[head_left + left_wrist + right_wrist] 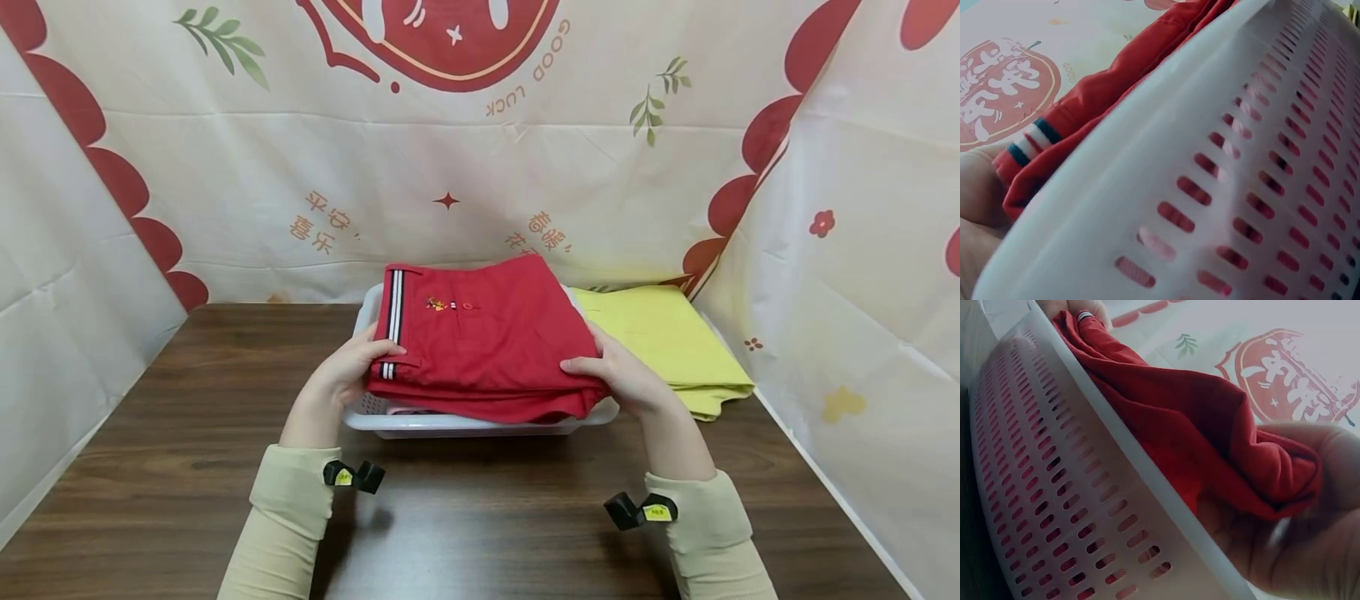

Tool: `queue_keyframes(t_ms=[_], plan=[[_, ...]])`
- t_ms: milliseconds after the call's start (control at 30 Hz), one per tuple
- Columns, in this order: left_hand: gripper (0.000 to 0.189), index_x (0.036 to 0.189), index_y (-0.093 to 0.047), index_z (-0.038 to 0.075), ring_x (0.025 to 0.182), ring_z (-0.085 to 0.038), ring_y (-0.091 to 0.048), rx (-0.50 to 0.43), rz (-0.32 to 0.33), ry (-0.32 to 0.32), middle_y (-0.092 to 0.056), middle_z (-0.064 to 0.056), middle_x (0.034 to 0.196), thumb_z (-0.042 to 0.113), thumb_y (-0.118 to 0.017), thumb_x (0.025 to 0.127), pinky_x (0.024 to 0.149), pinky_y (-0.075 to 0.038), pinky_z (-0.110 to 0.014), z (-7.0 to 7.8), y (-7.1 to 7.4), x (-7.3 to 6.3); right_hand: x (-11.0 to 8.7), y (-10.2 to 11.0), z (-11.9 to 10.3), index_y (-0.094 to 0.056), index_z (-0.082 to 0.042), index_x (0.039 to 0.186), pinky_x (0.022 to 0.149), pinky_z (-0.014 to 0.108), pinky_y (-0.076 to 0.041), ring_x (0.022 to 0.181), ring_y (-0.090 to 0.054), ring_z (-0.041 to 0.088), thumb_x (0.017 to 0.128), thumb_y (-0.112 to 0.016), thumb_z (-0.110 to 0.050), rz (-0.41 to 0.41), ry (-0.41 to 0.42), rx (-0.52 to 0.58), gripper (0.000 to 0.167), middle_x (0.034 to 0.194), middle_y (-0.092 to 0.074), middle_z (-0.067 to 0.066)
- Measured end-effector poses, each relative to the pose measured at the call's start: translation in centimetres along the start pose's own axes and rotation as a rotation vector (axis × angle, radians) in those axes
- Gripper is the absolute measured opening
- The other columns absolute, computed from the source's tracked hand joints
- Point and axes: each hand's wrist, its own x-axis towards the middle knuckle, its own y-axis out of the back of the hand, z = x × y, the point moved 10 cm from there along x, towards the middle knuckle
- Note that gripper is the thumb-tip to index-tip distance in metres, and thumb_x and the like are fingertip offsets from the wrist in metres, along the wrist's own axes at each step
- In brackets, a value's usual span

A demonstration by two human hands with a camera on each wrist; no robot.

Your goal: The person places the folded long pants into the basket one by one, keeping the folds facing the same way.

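Folded red trousers lie at the top of a white perforated plastic basket, with a striped waistband on the left and a small embroidered figure. My left hand grips the waistband side, thumb on top and fingers underneath. At the opposite side my right hand holds the folded edge the same way. In the right wrist view the red cloth bunches between thumb and fingers, just over the basket rim. The left wrist view shows the striped waistband at the rim, beside my left hand. Red cloth shows through the basket's holes.
A folded yellow garment lies on the dark wooden table right of the basket, partly behind my right hand. A printed cloth backdrop hangs behind and along both sides. Some pink cloth shows under the red trousers inside the basket.
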Motion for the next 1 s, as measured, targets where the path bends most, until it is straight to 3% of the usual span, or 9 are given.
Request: queue_keyframes(t_ms=[133,233,400,500,667,900,1000], plan=[[0.055,0.141,-0.031,0.003,0.097,-0.016,-0.057,0.073,-0.039,-0.04,-0.053,-0.009,0.115,0.008,-0.054,0.091,0.08,-0.05,-0.028,0.1,-0.3,0.3,0.1,0.5,0.8,-0.025,-0.009,0.148,0.093,0.034,-0.045,0.117,-0.048,0.03,0.091,-0.064,-0.014,0.024,-0.062,-0.069,0.069,0.132,-0.046,0.018],[0.055,0.14,-0.03,-0.001,0.099,-0.018,-0.056,0.132,-0.027,-0.056,-0.051,-0.013,0.118,0.005,-0.054,0.091,0.083,-0.049,-0.028,0.2,-0.3,0.3,0.0,0.6,1.2,-0.017,-0.01,0.152,0.095,0.038,-0.044,0.121,-0.047,0.032,0.089,-0.066,-0.013,0.024,-0.09,-0.127,0.079,0.137,-0.043,0.02],[0.085,0.153,-0.003,0.006,0.128,-0.027,-0.032,0.253,0.098,-0.039,-0.023,-0.018,0.149,0.003,-0.057,0.088,0.103,-0.035,-0.038,0.6,0.5,0.1,-0.2,0.7,1.4,-0.009,-0.009,0.153,0.101,0.043,-0.039,0.125,-0.044,0.034,0.088,-0.068,-0.013,0.039,-0.108,-0.211,0.088,0.141,-0.04,0.021],[0.094,0.153,0.005,0.011,0.135,-0.03,-0.017,0.359,0.168,-0.046,-0.007,-0.016,0.155,0.003,-0.06,0.086,0.11,-0.024,-0.045,1.3,0.8,-0.3,-0.2,0.7,1.5,-0.008,-0.007,0.153,0.101,0.045,-0.039,0.123,-0.045,0.036,0.088,-0.069,-0.013,0.058,-0.129,-0.251,0.089,0.14,-0.04,0.023],[0.087,0.154,-0.006,0.01,0.133,-0.033,-0.024,0.492,0.174,-0.099,-0.014,-0.019,0.154,0.001,-0.06,0.087,0.107,-0.028,-0.047,2.2,0.5,-0.6,-0.4,0.7,1.3,-0.008,-0.006,0.153,0.099,0.047,-0.04,0.121,-0.047,0.038,0.088,-0.069,-0.015,0.089,-0.153,-0.334,0.09,0.139,-0.041,0.027],[0.076,0.152,-0.021,0.01,0.125,-0.034,-0.037,0.57,0.156,-0.076,-0.03,-0.022,0.146,0.004,-0.061,0.088,0.1,-0.039,-0.047,2.0,0.6,-0.9,-1.1,0.9,-0.1,-0.025,0.001,0.149,0.102,0.054,-0.034,0.125,-0.04,0.041,0.087,-0.07,-0.026,0.143,-0.157,-0.676,0.081,0.14,-0.041,0.027],[0.073,0.152,-0.025,0.009,0.123,-0.034,-0.04,0.608,0.138,-0.079,-0.035,-0.025,0.143,0.007,-0.061,0.089,0.098,-0.041,-0.046,2.1,0.5,-0.9,-1.5,1.1,-0.4,-0.032,0.002,0.146,0.097,0.05,-0.04,0.118,-0.048,0.039,0.087,-0.07,-0.03,0.152,-0.15,-0.727,0.078,0.134,-0.047,0.026]])
